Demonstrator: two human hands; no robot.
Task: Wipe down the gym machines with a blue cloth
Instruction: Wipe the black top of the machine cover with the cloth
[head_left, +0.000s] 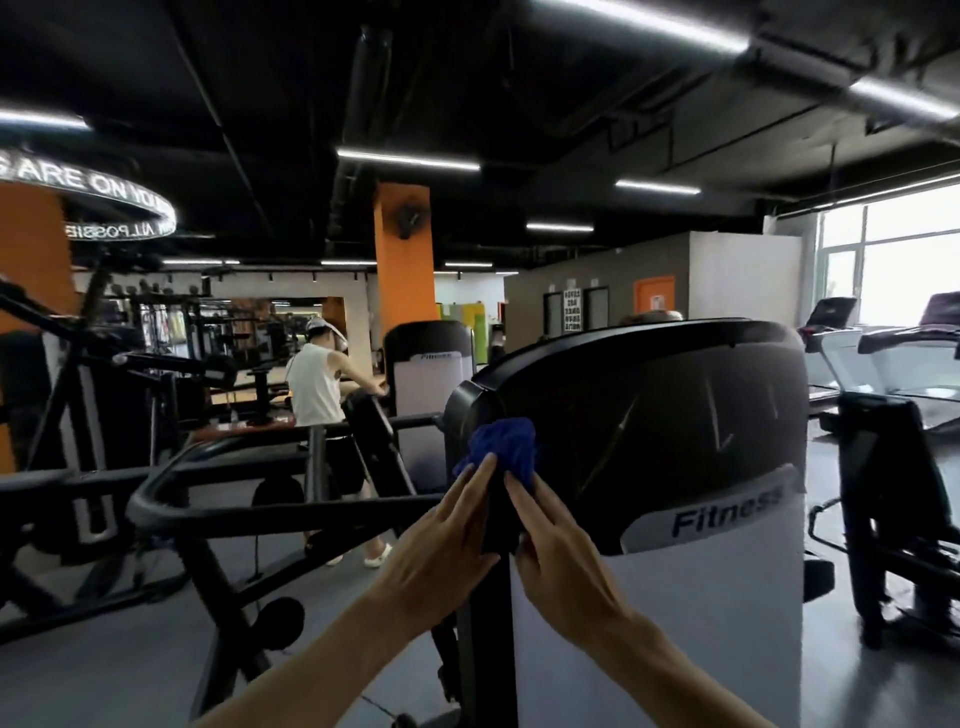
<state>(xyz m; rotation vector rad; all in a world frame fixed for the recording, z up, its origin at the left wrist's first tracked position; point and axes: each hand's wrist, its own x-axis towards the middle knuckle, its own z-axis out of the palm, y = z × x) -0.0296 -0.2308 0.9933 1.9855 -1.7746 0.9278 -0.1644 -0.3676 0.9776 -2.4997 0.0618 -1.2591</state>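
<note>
A bunched blue cloth (503, 446) lies against the left edge of a gym machine's shroud (649, 415), which is dark and glossy on top and white below with the word "Fitness". My left hand (441, 545) reaches up with straight fingers, whose tips touch the lower left of the cloth. To its right, my right hand (558, 551) has its fingers straight too, the tips pressing the cloth's lower right. Both hands meet at the shroud's left corner. The cloth's underside is hidden by my fingers.
Black machine frame bars (218, 483) cross at the left and lower left. A person in a white top (317, 387) stands at another machine behind them. Treadmills (883, 364) line the windows at the right, and a black machine (883, 493) stands close on the right. An orange pillar (405, 260) rises behind.
</note>
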